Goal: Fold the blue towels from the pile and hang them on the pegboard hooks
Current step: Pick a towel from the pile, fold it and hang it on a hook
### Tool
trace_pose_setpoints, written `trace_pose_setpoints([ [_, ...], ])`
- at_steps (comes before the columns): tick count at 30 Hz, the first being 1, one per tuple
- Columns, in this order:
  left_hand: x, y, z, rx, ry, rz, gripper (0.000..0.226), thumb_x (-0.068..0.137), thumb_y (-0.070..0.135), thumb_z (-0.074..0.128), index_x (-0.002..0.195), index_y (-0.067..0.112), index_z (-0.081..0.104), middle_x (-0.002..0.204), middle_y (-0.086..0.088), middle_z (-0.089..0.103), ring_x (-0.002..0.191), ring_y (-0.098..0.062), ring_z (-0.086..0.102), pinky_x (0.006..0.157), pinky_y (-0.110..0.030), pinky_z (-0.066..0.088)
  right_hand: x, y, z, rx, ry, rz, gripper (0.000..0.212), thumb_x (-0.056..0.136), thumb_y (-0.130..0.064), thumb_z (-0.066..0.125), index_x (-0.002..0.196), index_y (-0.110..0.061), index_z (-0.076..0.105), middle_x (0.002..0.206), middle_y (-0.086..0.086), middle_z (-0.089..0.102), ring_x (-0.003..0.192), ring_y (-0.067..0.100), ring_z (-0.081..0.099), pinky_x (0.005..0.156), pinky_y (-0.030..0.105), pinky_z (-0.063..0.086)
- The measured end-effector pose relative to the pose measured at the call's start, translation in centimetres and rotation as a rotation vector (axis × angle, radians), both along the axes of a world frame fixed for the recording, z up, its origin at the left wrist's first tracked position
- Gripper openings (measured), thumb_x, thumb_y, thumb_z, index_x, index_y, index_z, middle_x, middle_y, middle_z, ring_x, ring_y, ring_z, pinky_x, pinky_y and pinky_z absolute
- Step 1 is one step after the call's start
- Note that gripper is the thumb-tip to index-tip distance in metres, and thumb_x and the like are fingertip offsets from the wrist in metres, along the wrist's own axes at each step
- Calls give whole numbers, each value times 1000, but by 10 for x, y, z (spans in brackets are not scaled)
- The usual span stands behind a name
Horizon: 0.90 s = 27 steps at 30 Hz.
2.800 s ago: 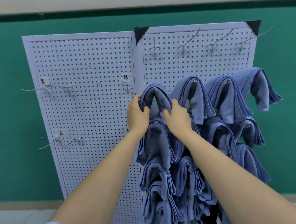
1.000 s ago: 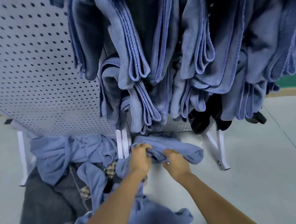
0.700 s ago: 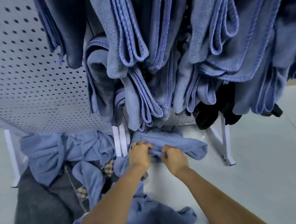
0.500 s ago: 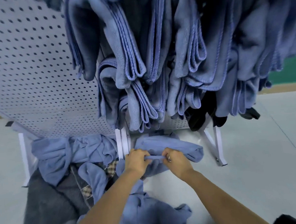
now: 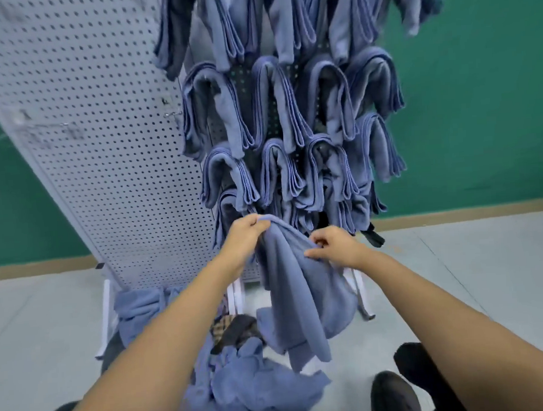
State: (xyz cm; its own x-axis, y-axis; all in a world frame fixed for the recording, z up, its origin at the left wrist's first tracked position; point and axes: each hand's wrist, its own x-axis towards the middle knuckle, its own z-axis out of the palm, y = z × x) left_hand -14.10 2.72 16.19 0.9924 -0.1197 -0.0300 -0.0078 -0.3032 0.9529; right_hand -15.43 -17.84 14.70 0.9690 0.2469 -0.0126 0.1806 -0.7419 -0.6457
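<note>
- Rows of folded blue towels are draping over the right half of the pegboard, overlapping one another and hiding their hooks.
- A person's left hand is gripping the top edge of a loose blue towel, fingers curled over the fabric, just below the lowest hung row.
- The right hand is pinching the same edge close beside it, thumb and fingers closing on a fold. Both hands are narrow around cloth, with bare forearms reaching in from below.
- The loose blue towel is hanging unfolded from the two hands in front of the pegboard's foot, its lower corner dangling over the pile. Whether it is touching the pile cannot be told.
- The pile of crumpled blue towels is lying on the grey floor at the base of the board, with a checked cloth showing among it.
- The pegboard's left half is showing white perforated panel, with a small wire hook near its right edge, softened by blur.
- White legs are propping the board, which is standing before a green wall.
- Two dark rounded shapes, too blurred to identify, are sitting at the bottom edge, right of the pile.
</note>
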Motion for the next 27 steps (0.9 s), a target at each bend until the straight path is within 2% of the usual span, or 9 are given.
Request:
trace_pose_setpoints([
  [3, -22, 4, 52, -72, -11, -54, 18, 92, 17, 57, 76, 13, 62, 61, 2, 55, 61, -14, 50, 52, -19, 37, -15, -16, 45, 35, -87, -56, 21, 85, -16, 70, 68, -7, 61, 62, 5, 50, 59, 14, 43, 60, 28, 31],
  [6, -46, 9, 78, 110, 92, -300, 18, 86, 27, 69, 73, 16, 63, 57, 8, 62, 53, -7, 57, 47, -13, 40, -27, -18, 78, 108, -188, -86, 3, 84, -5, 67, 83, -4, 69, 70, 11, 58, 67, 16, 48, 62, 27, 36],
  [9, -60, 8, 77, 288, 257, -487, 28, 73, 32, 81, 67, 14, 61, 65, 3, 66, 67, -13, 60, 66, -20, 44, -37, -10, 88, 233, -271, -143, 15, 85, -1, 63, 82, -14, 69, 68, 7, 59, 64, 16, 48, 64, 27, 41],
  [11, -61, 5, 63, 209, 318, -485, 25, 76, 25, 79, 71, 9, 61, 70, -2, 68, 70, -16, 62, 71, -22, 48, -39, -2, 82, 379, -271, -181, 22, 87, 1, 60, 78, -17, 67, 69, 9, 58, 64, 19, 51, 67, 32, 48],
  [13, -59, 3, 48, 163, 360, -473, 33, 72, 30, 80, 86, 6, 64, 85, -8, 71, 83, -21, 66, 81, -28, 51, -39, 4, 72, 528, -244, -202, 27, 88, 3, 59, 76, -20, 68, 73, 13, 62, 68, 22, 56, 75, 39, 54],
  [16, -55, 4, 37, 265, 391, -472, 45, 75, 35, 79, 107, 7, 63, 102, -7, 70, 97, -21, 67, 94, -34, 50, -33, 9, 65, 569, -184, -170, 23, 87, 0, 61, 81, -21, 70, 73, 5, 69, 67, 20, 62, 79, 40, 56],
  [20, -52, 7, 36, -146, 405, -315, 35, 89, 23, 66, 116, 0, 61, 114, -14, 67, 108, -22, 63, 104, -35, 45, -30, 8, 64, 606, -132, -201, 15, 90, -3, 61, 99, -15, 66, 98, 8, 68, 82, 24, 68, 79, 31, 58],
  [23, -49, 11, 43, -469, 375, -238, 24, 94, 20, 57, 109, 4, 65, 103, -11, 68, 98, -19, 63, 97, -33, 49, -36, 2, 62, 640, -52, -248, 7, 93, -11, 59, 100, -13, 63, 95, 7, 64, 79, 19, 64, 69, 21, 56],
  [27, -48, 13, 61, -759, 312, -99, 32, 95, 25, 55, 119, 4, 61, 109, -12, 67, 105, -21, 64, 97, -35, 49, -43, -2, 57, 610, 65, -295, 9, 96, -21, 56, 93, -14, 61, 88, 5, 62, 78, 17, 62, 79, 31, 55],
])
